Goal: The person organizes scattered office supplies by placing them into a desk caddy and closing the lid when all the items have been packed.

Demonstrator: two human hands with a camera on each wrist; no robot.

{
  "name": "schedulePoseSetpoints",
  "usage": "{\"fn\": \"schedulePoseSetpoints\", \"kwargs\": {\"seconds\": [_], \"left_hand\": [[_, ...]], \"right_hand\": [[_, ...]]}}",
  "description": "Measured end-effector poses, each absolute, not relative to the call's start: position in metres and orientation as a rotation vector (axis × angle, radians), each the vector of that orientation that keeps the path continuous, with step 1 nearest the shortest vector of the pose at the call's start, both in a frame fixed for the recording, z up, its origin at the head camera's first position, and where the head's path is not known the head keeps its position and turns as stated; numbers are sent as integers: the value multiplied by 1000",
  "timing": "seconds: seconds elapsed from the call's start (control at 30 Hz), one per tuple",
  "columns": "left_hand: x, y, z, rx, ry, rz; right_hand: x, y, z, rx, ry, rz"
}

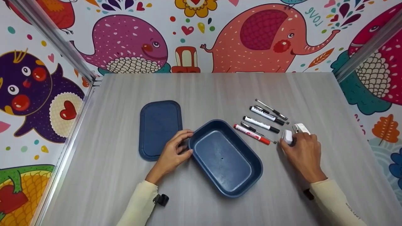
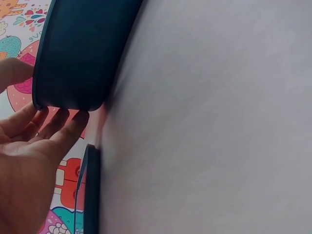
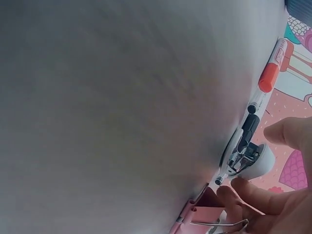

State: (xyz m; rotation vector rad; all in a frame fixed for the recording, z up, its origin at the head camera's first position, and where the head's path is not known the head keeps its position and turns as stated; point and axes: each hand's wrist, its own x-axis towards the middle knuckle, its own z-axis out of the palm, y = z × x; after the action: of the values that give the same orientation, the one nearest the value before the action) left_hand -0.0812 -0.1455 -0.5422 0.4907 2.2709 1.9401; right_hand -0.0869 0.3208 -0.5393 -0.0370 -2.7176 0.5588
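Observation:
My left hand [image 1: 173,152] holds the left corner of an open blue plastic box [image 1: 257,163], thumb near the rim and fingertips on the outer wall. In the left wrist view the fingers [image 2: 68,131] touch the box's end wall [image 2: 73,63]. My right hand [image 1: 303,155] is around a small white item with metal parts [image 3: 261,163], possibly a mini stapler, on the table. Its thumb [image 3: 287,131] stands slightly apart from that item, with other fingers bent beside it. A pink binder clip [image 3: 204,214] lies by those fingers. Another white item [image 1: 302,128] sits just beyond the hand.
A flat blue lid [image 1: 160,128] lies left of the box. Right of the box are a red marker [image 1: 252,134], black-capped markers [image 1: 261,124] and slim pens [image 1: 271,109]. Patterned walls border the grey table [image 1: 110,125], with a metal rail [image 1: 67,150] on the left.

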Motion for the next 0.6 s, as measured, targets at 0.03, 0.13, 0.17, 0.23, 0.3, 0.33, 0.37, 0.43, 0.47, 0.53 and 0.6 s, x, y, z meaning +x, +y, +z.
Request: {"fn": "schedulePoseSetpoints", "kwargs": {"seconds": [0.03,0.13,0.17,0.23,0.3,0.33,0.37,0.43,0.47,0.53,0.6], "left_hand": [[-81,-146,-542,492,2275,1936],[-81,-146,-542,493,2283,1928],[-81,-145,-541,493,2285,1928],[-82,-145,-541,495,2281,1933],[-82,-145,-542,498,2275,1940],[-82,-145,-542,500,2271,1944],[-82,-145,-542,502,2268,1947],[-82,-145,-542,505,2261,1952],[-82,-145,-542,505,2258,1952],[-82,-145,-542,505,2255,1954],[-82,-145,-542,504,2252,1954]], "right_hand": [[-87,321,-539,-38,-2722,551],[-88,321,-538,-57,-2739,543],[-88,321,-538,-66,-2745,545],[-87,322,-537,-80,-2751,554],[-87,322,-537,-89,-2754,564],[-87,322,-537,-93,-2754,567],[-87,322,-537,-98,-2755,570],[-86,322,-537,-102,-2751,572],[-86,321,-537,-102,-2746,574],[-85,321,-537,-100,-2732,575],[-85,322,-537,-94,-2719,581]]}}
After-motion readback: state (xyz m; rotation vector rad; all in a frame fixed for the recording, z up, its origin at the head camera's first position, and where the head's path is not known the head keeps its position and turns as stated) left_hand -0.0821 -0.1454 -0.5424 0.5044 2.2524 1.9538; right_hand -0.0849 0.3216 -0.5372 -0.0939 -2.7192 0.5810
